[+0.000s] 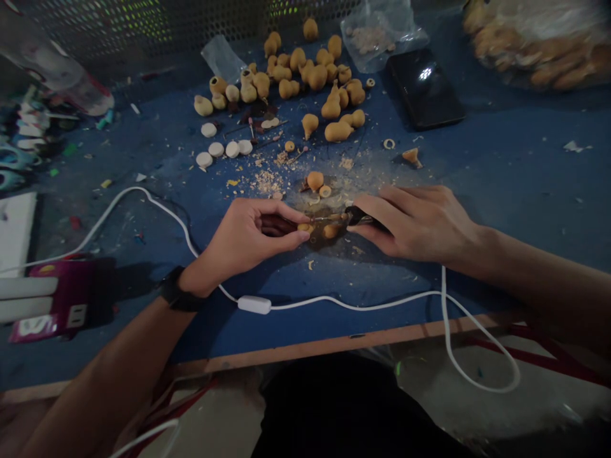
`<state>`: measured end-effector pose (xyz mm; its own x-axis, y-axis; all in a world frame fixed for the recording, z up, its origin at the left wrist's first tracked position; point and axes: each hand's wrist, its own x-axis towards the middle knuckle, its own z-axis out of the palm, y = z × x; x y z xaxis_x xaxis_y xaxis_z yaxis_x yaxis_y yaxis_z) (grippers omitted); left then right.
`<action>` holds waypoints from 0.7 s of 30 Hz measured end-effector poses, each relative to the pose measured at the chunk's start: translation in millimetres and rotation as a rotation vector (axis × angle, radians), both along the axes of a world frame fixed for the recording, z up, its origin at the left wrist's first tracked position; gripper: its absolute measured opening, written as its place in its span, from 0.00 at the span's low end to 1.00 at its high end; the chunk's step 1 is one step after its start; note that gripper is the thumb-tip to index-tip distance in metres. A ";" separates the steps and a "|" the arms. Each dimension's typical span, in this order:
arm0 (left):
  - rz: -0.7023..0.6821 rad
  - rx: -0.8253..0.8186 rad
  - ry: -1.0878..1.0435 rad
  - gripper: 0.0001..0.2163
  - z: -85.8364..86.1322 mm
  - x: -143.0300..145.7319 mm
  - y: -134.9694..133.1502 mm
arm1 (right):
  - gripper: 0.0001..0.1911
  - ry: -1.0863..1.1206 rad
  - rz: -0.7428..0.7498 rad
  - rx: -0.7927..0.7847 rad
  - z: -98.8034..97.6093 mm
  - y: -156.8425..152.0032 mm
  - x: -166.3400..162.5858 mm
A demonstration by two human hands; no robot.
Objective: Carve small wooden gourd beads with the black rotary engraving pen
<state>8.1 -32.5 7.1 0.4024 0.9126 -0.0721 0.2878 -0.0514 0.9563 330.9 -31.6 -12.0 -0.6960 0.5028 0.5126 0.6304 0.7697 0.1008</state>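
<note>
Two hands: left hand (252,232) and right hand (415,222) meet at mid desk (525,178), fingertips close together.
Left: thumb and forefinger pinched on a small gourd (305,227); a dark band (174,289) sits on the wrist.
Right: fingers wrapped round a dark tool (360,218), its thin tip pointing to 9 o'clock at the gourd.
Gourd: held just over the desk, at 3 o'clock of the left hand; whether the tip touches it cannot be told.
Piece: a loose piece (330,231) lies at 4 o'clock of the gourd, below the tool.
Shavings: pale shavings (267,181) are scattered at 12 o'clock of the hands.
Pile: a pile (305,76) of whole gourds lies farther off at 12 o'clock.
Discs: white discs (224,149) lie at 11 o'clock.
Phone: a dark phone (424,89) lies flat at 1 o'clock.
Cable: a white cable (334,302) with a switch (254,305) runs across at 6 o'clock.
</note>
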 end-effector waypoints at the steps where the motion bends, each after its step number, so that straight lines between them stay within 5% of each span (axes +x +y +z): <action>1: -0.003 0.003 -0.003 0.09 -0.5 -0.4 0.1 | 0.15 0.002 0.003 -0.008 0.7 -0.1 -0.2; 21: -0.032 0.149 -0.053 0.07 4.1 3.2 -0.5 | 0.18 0.002 -0.026 0.118 -1.1 -0.2 2.7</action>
<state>11.3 -33.0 11.2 0.4308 0.8984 0.0855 0.2330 -0.2023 0.9512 333.6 -31.8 -13.2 -0.6824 0.4571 0.5704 0.6505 0.7357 0.1887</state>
